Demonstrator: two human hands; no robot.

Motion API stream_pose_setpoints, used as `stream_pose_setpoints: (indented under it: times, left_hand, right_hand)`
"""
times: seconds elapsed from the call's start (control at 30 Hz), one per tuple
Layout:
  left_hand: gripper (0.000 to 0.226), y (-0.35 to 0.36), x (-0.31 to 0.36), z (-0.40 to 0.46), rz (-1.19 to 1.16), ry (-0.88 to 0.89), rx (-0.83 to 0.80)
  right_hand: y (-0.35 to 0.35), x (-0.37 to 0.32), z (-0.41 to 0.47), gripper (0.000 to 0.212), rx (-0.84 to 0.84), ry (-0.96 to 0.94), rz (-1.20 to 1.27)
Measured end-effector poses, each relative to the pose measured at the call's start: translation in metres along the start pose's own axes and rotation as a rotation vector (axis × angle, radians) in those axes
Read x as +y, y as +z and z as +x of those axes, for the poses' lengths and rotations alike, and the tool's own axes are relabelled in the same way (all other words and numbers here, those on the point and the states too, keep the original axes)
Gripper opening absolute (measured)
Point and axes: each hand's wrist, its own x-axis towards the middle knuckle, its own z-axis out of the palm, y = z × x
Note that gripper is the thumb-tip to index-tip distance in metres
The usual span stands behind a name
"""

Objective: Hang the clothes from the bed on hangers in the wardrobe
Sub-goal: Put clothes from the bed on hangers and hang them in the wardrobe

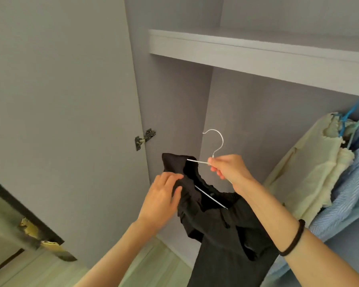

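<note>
Open wardrobe (257,121) ahead, grey inside, door (60,100) swung out on the left, hinge (144,138) on its edge. Shelf (257,56) across the top. Rail not visible, hidden under the shelf. Hung clothes (319,172) bunched at far right: cream and blue pieces on blue hangers.

Black garment (220,230) in the middle, near the camera, partway threaded on a white wire hanger (215,146). Most of the cloth drooping down and out the bottom of the view. Looks like soft, limp knit or jersey with a gathered edge; probably light, no stiffness, likely to slide off thin smooth wire.

Left hand (164,199) pinching the black cloth at its gathered edge, fingers curled into the fabric, on the left end of the hanger. Right hand (228,168) gripping the hanger just below the hook, fingers curled round the wire. Black band (292,239) on the right wrist.

Judgement: hanger stiff but thin and springy, best held at the neck under the hook, as now. Cloth best taken at the gathered edge or a seam, not mid-panel, since it just stretches and sags. Weight hanging low on one side, so uneven pull likely; hanger may tip. Bed not in view.
</note>
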Motion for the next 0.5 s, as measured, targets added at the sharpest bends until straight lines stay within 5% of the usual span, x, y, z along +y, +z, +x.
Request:
stream_pose_setpoints:
  times: [0.17,0.3,0.5]
  left_hand:
    - [0.05,-0.055,-0.038,-0.027,0.252,-0.126,0.036]
    - [0.06,-0.089,-0.056,-0.066,0.372,-0.224,-0.026]
    - [0.063,-0.131,-0.055,-0.126,0.397,-0.45,0.127]
  right_hand:
    - [0.042,-0.011,-0.03,0.026,-0.19,-0.283,-0.208]
    - [0.075,-0.011,-0.048,0.029,-0.34,-0.455,-0.16]
    - [0.128,-0.022,-0.057,0.019,-0.639,-0.561,-0.086]
